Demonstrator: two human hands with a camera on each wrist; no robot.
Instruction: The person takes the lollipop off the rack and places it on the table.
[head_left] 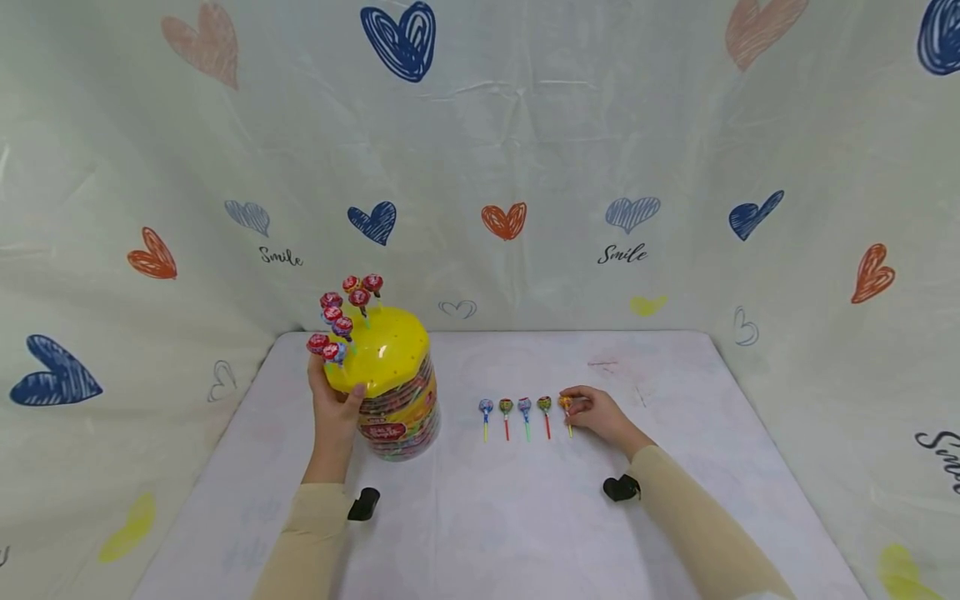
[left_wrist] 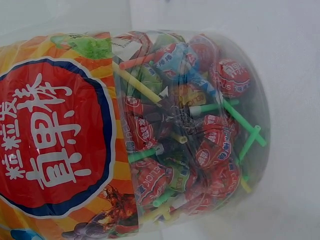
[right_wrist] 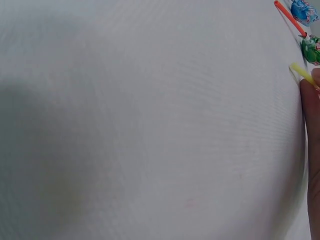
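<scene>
My left hand (head_left: pixel 333 421) holds a clear plastic jar (head_left: pixel 401 425) by its yellow lid (head_left: pixel 386 350), thumb at the front edge. Several wrapped lollipops (head_left: pixel 342 327) stand upright on the lid's left side, sticks down. In the left wrist view, more lollipops (left_wrist: pixel 212 140) fill the jar below its orange label (left_wrist: pixel 65 135). At the right end of a row of lollipops, my right hand (head_left: pixel 596 415) pinches an orange-wrapped lollipop (head_left: pixel 566 403) by the table. Its yellow stick (right_wrist: pixel 302 72) shows beside the fingers in the right wrist view.
Several lollipops lie in a row on the white table, among them a green-wrapped one (head_left: pixel 544 403) nearest my right hand and a blue-wrapped one (head_left: pixel 486 406) at the left end. A heart-printed curtain (head_left: pixel 525 150) hangs behind the table.
</scene>
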